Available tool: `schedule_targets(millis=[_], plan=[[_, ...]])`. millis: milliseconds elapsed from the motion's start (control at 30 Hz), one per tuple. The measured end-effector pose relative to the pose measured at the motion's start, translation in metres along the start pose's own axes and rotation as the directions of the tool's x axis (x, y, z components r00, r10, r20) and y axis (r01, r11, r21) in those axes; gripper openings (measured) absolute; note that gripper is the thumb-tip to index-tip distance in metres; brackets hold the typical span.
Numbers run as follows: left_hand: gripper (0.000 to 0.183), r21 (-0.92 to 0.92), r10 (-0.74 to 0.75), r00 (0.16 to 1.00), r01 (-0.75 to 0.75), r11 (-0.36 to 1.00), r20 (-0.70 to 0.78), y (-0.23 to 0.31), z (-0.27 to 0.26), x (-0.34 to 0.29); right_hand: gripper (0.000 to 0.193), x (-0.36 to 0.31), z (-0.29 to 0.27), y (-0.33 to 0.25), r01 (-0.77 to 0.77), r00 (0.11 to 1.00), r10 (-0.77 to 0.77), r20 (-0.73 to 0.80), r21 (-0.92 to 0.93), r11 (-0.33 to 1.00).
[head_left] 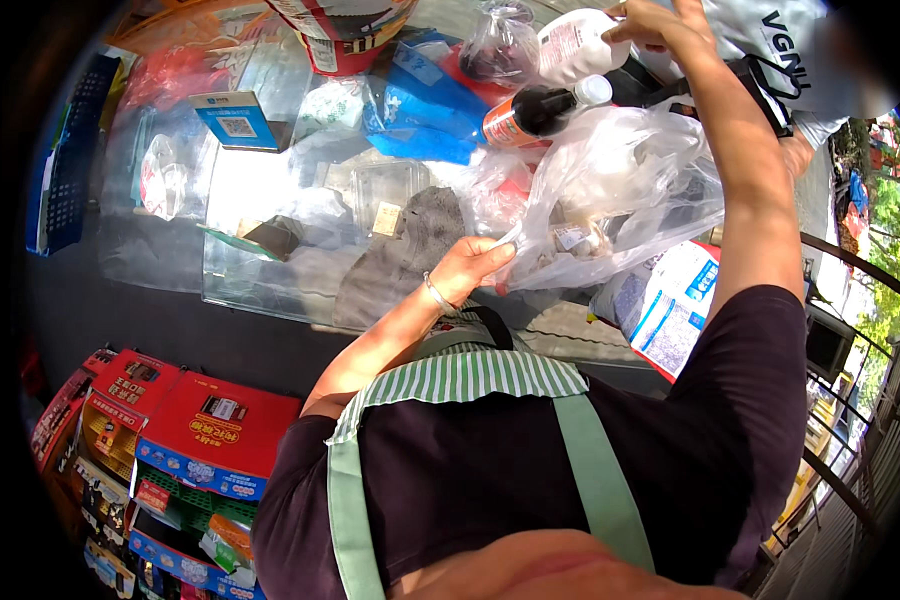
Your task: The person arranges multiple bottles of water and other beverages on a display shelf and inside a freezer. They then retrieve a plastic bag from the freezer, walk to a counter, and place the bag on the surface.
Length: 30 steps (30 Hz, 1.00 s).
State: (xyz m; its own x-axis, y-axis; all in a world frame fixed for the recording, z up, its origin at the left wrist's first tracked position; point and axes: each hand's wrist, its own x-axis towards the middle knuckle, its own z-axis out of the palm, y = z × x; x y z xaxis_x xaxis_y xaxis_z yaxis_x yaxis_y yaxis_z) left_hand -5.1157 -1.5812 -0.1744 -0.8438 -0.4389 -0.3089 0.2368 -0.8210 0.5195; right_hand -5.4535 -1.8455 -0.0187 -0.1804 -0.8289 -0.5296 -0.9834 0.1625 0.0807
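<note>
With thumb and fingers pinched, my left hand [470, 268] holds the near edge of a clear plastic bag [610, 160]. The bag is spread open and has some brownish items low inside it, blurred by the plastic. At the far end of the counter my right hand [660, 28] grips a white plastic bottle [574, 50] with a pale printed label. A dark sauce bottle [532, 112] with an orange label and white cap lies between the white bottle and the bag. A small knotted bag [500, 45] of dark contents sits left of the white bottle.
A glass counter [270, 260] carries a blue bag [425, 100], a blue code stand [235, 122], a grey cloth [405, 250] and a red tub [342, 35]. A person in white [770, 40] stands opposite. A printed sack [670, 305] lies right; red boxes [220, 420] stand lower left.
</note>
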Motion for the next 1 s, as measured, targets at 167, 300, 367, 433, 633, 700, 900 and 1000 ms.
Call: schedule_targets(millis=[167, 300, 367, 433, 633, 700, 900, 1000], plan=[[0.021, 0.007, -0.201, 0.962, 0.206, 0.979, -0.184, 0.009, 0.012, 0.009, 0.055, -0.1, -0.048, 0.036, 0.217, 0.892, -0.101, -0.441, 0.223, 0.95], [0.026, 0.021, -0.074, 0.974, 0.08, 0.997, -0.215, -0.006, 0.013, 0.02, 0.081, -0.252, -0.099, 0.027, 0.154, 0.82, 0.116, -0.561, 0.41, 0.899], [0.036, 0.005, 0.007, 0.953, -0.006, 1.0, -0.303, 0.003, 0.027, 0.027, 0.057, -0.307, -0.102, 0.02, 0.202, 0.827, 0.092, -0.555, 0.447, 0.872], [0.035, -0.053, 0.11, 0.945, -0.132, 0.99, -0.308, 0.005, 0.023, 0.038, 0.034, -0.343, -0.106, 0.02, 0.27, 0.828, 0.049, -0.558, 0.474, 0.838], [0.021, -0.231, 0.277, 0.959, -0.283, 0.931, -0.058, 0.07, 0.105, 0.044, 0.03, -0.363, -0.039, 0.083, 0.067, 0.936, 0.126, -0.328, 0.519, 0.852], [0.015, -0.185, 0.321, 0.945, -0.304, 0.934, 0.067, 0.075, 0.121, 0.033, 0.031, -0.355, -0.02, 0.069, -0.049, 0.951, 0.205, -0.232, 0.54, 0.84], [0.035, -0.247, 0.218, 0.949, -0.161, 0.956, 0.226, 0.061, 0.098, 0.01, 0.034, -0.335, 0.043, 0.115, -0.091, 0.903, 0.143, -0.405, 0.147, 0.985], [0.017, -0.252, 0.133, 0.979, -0.092, 0.963, 0.152, 0.062, 0.097, -0.015, 0.037, -0.334, 0.052, 0.131, -0.142, 0.904, 0.187, -0.385, 0.143, 0.979]])
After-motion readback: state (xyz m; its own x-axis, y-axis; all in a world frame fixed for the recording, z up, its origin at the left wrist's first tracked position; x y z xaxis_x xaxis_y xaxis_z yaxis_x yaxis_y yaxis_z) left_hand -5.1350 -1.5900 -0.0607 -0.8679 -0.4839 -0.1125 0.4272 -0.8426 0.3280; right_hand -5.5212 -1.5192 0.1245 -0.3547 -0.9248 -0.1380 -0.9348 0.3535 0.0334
